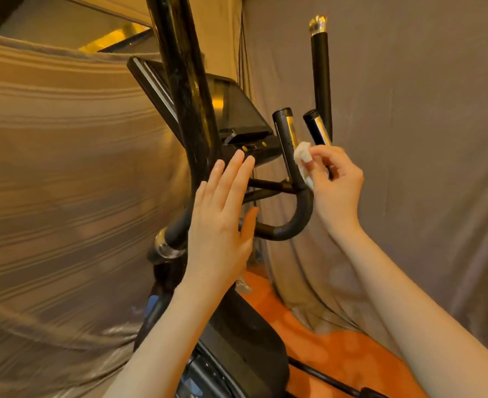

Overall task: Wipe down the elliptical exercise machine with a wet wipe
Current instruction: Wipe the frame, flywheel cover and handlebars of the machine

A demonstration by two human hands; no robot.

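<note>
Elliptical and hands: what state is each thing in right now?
Wipe: bunched, pinched, pressed against the short grip.
Right hand: pinching the wipe.
Left hand: open, fingers straight, holding nothing.
Short grip: upright, being wiped.
Console: screen dark.

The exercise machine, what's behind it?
Behind the exercise machine hang draped cloths: a striped tan one on one side, a plain grey one on the other. Whatever is behind the cloths stays hidden. Orange floor shows below.
</note>
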